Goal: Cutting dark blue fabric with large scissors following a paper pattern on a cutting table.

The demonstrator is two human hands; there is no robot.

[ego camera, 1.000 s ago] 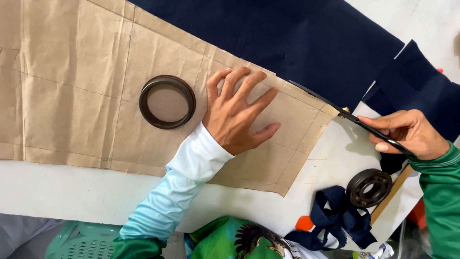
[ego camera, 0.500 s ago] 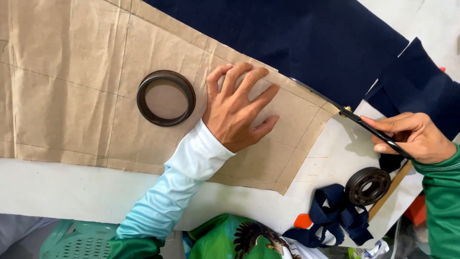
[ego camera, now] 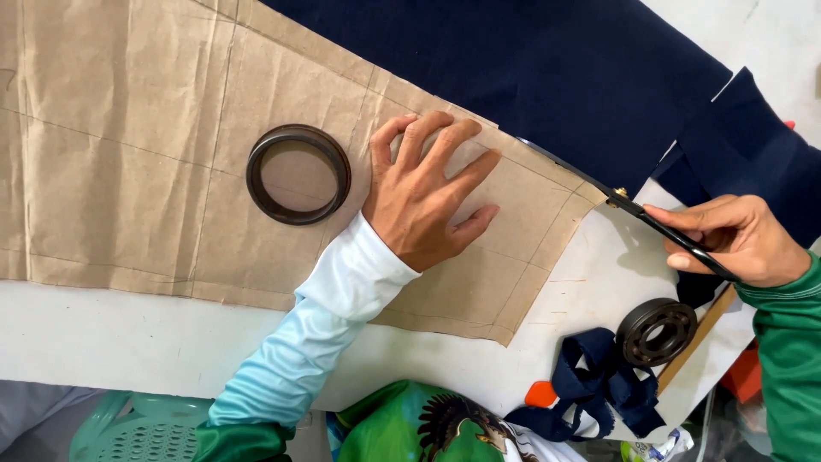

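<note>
My left hand (ego camera: 426, 193) lies flat, fingers spread, on a brown paper pattern (ego camera: 154, 145) spread over navy blue fabric (ego camera: 530, 77). My right hand (ego camera: 737, 239) grips black scissors (ego camera: 637, 214) whose blades run along the pattern's upper right edge into the navy fabric. A dark metal ring (ego camera: 298, 174) rests on the paper just left of my left hand.
A white table (ego camera: 111, 334) carries the work. A dark round bearing (ego camera: 656, 331), a bunch of navy fabric strips (ego camera: 599, 385), a wooden stick (ego camera: 694, 340) and an orange object (ego camera: 540, 393) lie at the lower right. A green plastic stool (ego camera: 137, 432) stands below the table edge.
The scissors and my right hand have edged slightly along the pattern edge. My left hand stays pressed on the paper.
</note>
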